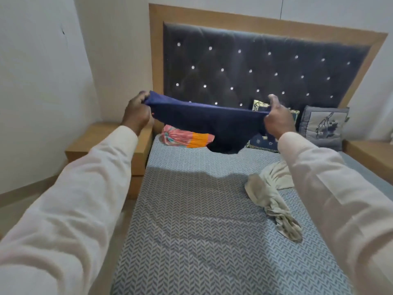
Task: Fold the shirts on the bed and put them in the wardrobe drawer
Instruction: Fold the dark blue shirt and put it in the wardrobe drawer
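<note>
A navy blue shirt (204, 120) hangs stretched in the air above the head end of the bed (191, 209). My left hand (137, 110) grips its left edge and my right hand (276, 119) grips its right edge, both arms held out straight. The shirt's lower part sags toward the patterned sheet. A crumpled beige shirt (272, 194) lies on the sheet at the right, partly under my right sleeve. The wardrobe drawer is out of view.
A pink and orange bundle of cloth (187, 138) lies near the tufted dark headboard (255, 71). Cushions (323, 126) lean at the back right. Wooden side tables stand at the left (106, 143) and right (370, 154) of the bed.
</note>
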The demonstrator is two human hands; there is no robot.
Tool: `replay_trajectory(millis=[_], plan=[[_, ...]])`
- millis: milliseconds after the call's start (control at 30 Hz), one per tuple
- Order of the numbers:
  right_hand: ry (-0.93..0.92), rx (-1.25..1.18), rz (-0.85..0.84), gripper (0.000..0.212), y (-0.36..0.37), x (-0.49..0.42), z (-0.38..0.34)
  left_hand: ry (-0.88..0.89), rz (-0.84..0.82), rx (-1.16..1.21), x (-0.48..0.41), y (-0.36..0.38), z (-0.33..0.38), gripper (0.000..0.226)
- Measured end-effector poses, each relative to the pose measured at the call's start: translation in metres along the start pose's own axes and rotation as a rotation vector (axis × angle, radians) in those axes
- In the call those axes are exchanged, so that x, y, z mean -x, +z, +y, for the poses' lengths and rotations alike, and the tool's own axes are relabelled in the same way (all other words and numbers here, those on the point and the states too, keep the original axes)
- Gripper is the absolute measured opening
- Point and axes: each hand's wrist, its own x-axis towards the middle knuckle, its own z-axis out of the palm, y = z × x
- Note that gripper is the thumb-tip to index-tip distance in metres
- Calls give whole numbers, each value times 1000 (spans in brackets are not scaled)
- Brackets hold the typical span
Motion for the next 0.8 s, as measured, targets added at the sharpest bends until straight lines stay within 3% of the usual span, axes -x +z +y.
replay_trajectory(millis=[167, 233, 333, 467, 633, 800], plan=[[-22, 283, -286, 39, 39, 58, 38, -72, -295, -748, 38, -8, -88, 53], [3, 356, -391, 46, 57, 88, 56, -154, -415, -934, 55, -6, -131, 45], [57, 443, -541, 52, 84, 136, 87, -227, -478, -1119, 91, -5, -192, 37], [30, 536, -683, 51, 104, 197, 115, -141, -571, -1354, 154, -7, -242, 34], [-50, 555, -775, 44, 120, 261, 139, -65, -666, -1558, 208, -15, -281, 36], [-174, 621, -827, 40, 124, 313, 145, -113, -721, -1647, 244, -34, -290, 48]])
